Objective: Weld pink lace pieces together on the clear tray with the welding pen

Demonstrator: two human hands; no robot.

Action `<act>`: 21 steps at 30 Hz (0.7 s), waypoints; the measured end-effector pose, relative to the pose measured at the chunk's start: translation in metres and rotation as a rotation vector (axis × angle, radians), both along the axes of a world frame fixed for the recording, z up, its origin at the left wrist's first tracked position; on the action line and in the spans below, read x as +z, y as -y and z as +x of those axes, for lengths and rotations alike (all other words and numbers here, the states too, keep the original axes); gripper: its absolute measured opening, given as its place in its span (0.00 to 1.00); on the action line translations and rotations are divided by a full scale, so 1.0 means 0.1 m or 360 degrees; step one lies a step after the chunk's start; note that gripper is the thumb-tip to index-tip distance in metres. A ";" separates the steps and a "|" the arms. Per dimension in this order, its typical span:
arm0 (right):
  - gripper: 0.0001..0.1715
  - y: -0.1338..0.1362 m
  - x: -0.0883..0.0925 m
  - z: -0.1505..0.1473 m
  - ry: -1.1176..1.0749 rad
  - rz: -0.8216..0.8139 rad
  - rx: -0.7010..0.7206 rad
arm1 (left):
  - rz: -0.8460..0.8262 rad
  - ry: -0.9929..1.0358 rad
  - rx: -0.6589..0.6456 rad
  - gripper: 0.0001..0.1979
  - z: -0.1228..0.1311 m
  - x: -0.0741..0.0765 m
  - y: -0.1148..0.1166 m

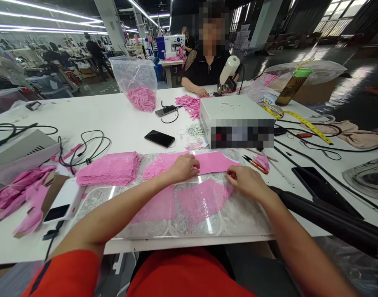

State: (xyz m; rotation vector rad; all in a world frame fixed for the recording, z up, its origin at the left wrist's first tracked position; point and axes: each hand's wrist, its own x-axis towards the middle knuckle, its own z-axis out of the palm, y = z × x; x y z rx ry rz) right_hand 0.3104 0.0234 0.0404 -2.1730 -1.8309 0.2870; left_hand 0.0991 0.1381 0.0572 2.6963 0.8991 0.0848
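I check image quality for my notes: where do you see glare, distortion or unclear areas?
Head view: white glare streaks on the clear sheet; bright reflections on the floor; the pillars lean outward at the top, suggesting wide-angle distortion; the front of the grey box is pixelated; the left hand and right hand look fairly sharp.

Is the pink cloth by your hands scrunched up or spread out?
Spread out: the pink cloth lies flat, left hand over it, right hand near its edge.

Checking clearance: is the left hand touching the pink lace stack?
Apart: the head view shows a clear gap between left hand and pink lace stack.
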 end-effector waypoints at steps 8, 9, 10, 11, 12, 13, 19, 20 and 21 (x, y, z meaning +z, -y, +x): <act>0.09 -0.25 -0.11 0.13 -0.0206 0.0102 0.0118 | -0.0158 -0.0038 0.0023 0.08 0.18 -0.10 -0.14; 0.09 -0.27 -0.13 0.14 -0.0237 0.0126 0.0138 | -0.0184 -0.0029 0.0019 0.08 0.18 -0.10 -0.15; 0.09 -0.29 -0.15 0.13 -0.0264 0.0152 0.0158 | -0.0214 -0.0018 0.0015 0.09 0.17 -0.10 -0.16; 0.09 -0.30 -0.18 0.12 -0.0286 0.0178 0.0179 | -0.0247 -0.0005 0.0013 0.09 0.17 -0.10 -0.18; 0.10 -0.31 -0.20 0.11 -0.0304 0.0204 0.0198 | -0.0279 0.0010 0.0014 0.09 0.16 -0.10 -0.20; 0.10 -0.31 -0.22 0.10 -0.0317 0.0231 0.0213 | -0.0310 0.0028 0.0018 0.09 0.16 -0.11 -0.22; 0.12 -0.33 -0.28 -0.02 -0.0353 0.0382 0.0342 | -0.0448 0.0125 0.0011 0.09 0.19 -0.12 -0.35; 0.12 -0.33 -0.28 -0.04 -0.0336 0.0409 0.0378 | -0.0463 0.0135 0.0002 0.08 0.19 -0.11 -0.37; 0.12 -0.34 -0.29 -0.05 -0.0296 0.0441 0.0412 | -0.0476 0.0145 -0.0006 0.08 0.19 -0.10 -0.38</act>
